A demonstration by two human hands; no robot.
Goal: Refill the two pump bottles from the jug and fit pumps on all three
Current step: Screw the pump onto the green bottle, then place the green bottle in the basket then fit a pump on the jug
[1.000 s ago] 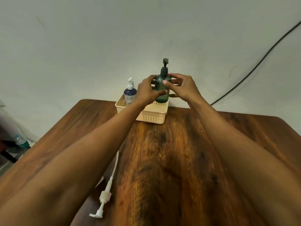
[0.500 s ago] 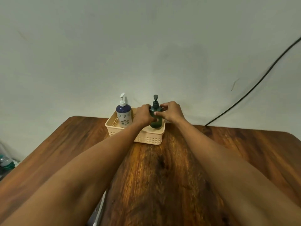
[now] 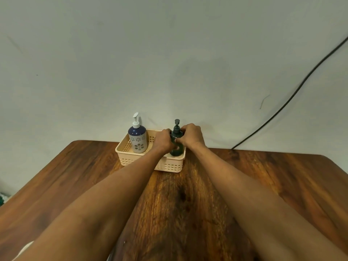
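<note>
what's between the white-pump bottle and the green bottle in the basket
In the head view, only the left hand, gripping the green bottle; the white-pump bottle stands apart.

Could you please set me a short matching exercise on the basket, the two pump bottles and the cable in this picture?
Things:
1. green bottle
2. blue-and-white bottle
3. basket
4. cable

States:
a. runs down the wall to the table's far edge
b. holds both bottles
c. stands free, untouched
d. gripped by left hand and right hand

Pairs: 1-d, 2-c, 3-b, 4-a
</note>
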